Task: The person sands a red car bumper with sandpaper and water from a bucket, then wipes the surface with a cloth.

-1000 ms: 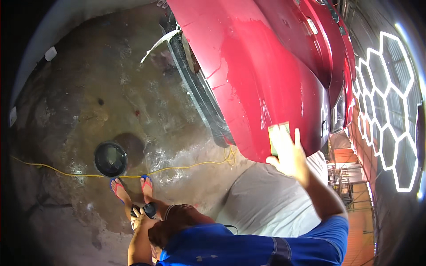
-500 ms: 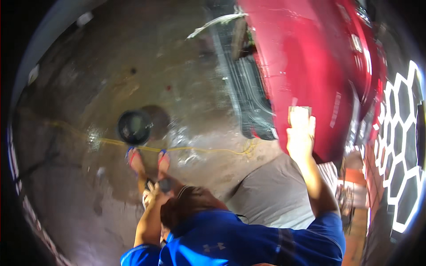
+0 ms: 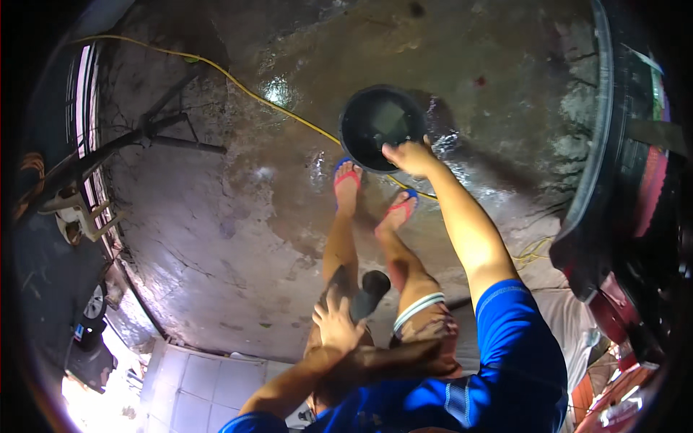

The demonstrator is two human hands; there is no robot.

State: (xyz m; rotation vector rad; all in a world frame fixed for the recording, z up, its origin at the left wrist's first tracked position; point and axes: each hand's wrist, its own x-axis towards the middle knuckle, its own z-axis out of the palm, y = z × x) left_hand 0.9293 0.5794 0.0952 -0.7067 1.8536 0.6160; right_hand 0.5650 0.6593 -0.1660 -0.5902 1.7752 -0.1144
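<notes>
My right hand reaches over the near right rim of a round black bucket on the wet floor. Its fingers curl down toward the inside, and what they hold, if anything, is hidden. A paler squarish patch shows inside the bucket; whether it is an object or a reflection I cannot tell. My left hand lies over my bent leg with its fingers spread. Right beside those fingers is a dark object with a rounded end, its kind unclear.
A yellow hose or cord runs across the floor and behind the bucket. Dark and red car parts stand at the right. A black metal frame and a pale plastic piece are at the left. Pale covering lies lower right.
My right hand has left the red car panel, where it pressed a tan rectangular pad, and is now at the bucket. The view has swung left; my left hand stays by my leg.
</notes>
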